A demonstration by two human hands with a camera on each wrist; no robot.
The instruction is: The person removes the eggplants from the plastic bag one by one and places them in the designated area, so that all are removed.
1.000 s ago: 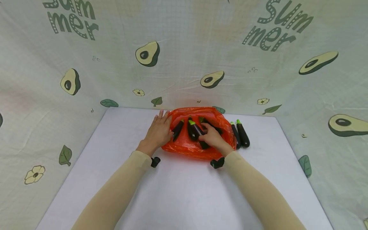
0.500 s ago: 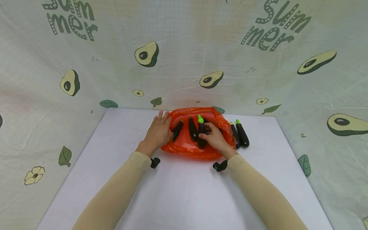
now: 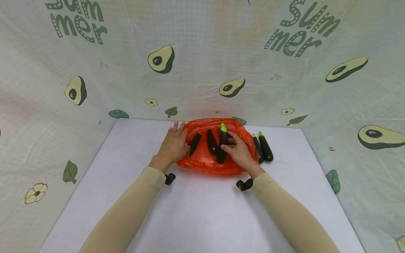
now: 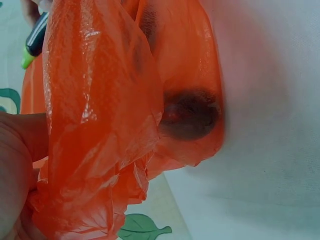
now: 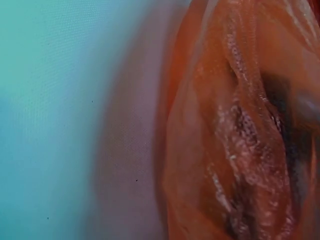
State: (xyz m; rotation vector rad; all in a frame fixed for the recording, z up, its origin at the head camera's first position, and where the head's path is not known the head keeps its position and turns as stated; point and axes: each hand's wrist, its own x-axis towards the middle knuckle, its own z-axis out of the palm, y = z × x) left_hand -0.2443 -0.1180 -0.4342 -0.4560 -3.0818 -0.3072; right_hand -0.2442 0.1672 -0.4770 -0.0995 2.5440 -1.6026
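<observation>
A red plastic bag (image 3: 207, 168) lies with its mouth spread wide, several dark eggplants in it. At the bag's left rim is my left hand (image 3: 172, 146), its thumb inside the mouth and fingers outside, holding the film. My right hand (image 3: 241, 153) grips an eggplant (image 3: 222, 147) over the bag, green stem end up. Other eggplants, a left one (image 3: 194, 143) and a middle one (image 3: 211, 141), lie inside the bag. The left wrist view shows the bag's crinkled wall (image 4: 100, 110), the left thumb (image 4: 30, 132) and the held eggplant (image 4: 37, 37). Red film fills much of the right wrist view.
Two more eggplants, one at the outside (image 3: 266, 147) and one by the bag (image 3: 257, 149), lie on the white table (image 3: 202, 211) right of the bag. A patterned cloth (image 3: 196, 70) with avocados rises behind and at both sides.
My right hand has taken hold of an eggplant inside the bag, turned it stem-up and raised it slightly, shifting a little right. My left hand stays at the rim.
</observation>
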